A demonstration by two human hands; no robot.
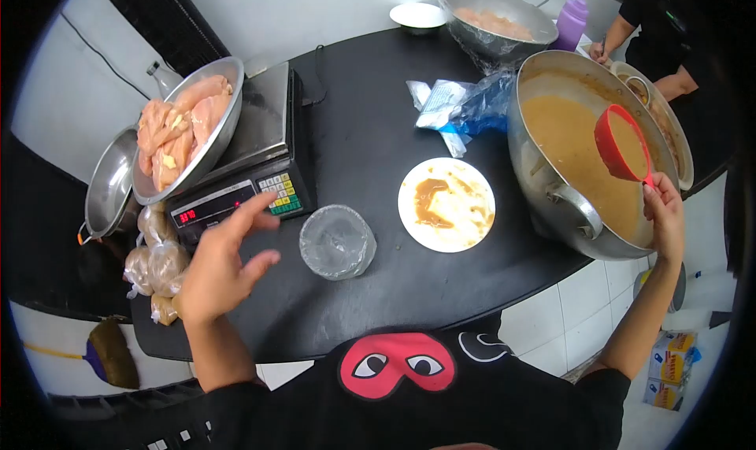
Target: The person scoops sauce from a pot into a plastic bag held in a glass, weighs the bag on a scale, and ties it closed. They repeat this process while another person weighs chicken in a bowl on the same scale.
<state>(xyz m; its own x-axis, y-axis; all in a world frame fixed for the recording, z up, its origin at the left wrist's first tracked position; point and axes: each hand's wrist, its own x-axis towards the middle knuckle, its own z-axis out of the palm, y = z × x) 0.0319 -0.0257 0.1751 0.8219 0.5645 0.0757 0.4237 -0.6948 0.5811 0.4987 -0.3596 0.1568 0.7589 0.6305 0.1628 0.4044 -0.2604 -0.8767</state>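
Note:
My right hand (665, 214) grips the handle of a red ladle-like scoop (617, 147), which is full of brown sauce. The scoop is over the big metal pot (583, 207), and more of the same sauce (583, 147) fills the pot. My left hand (228, 257) is empty, thumb and fingers apart, in front of the digital scale (216, 202). Just right of that hand stands a clear container lined with a plastic bag (339, 243). Between container and pot lies a white plate (470, 228) smeared with sauce.
A metal bowl of raw chicken (187, 127) rests on the scale. Filled plastic bags (161, 265) sit at the table's left edge. Behind are crumpled plastic packaging (461, 107), a wrapped bowl (496, 37), a white bowl (418, 17) and a purple bottle (570, 25). Another person (657, 40) stands at right.

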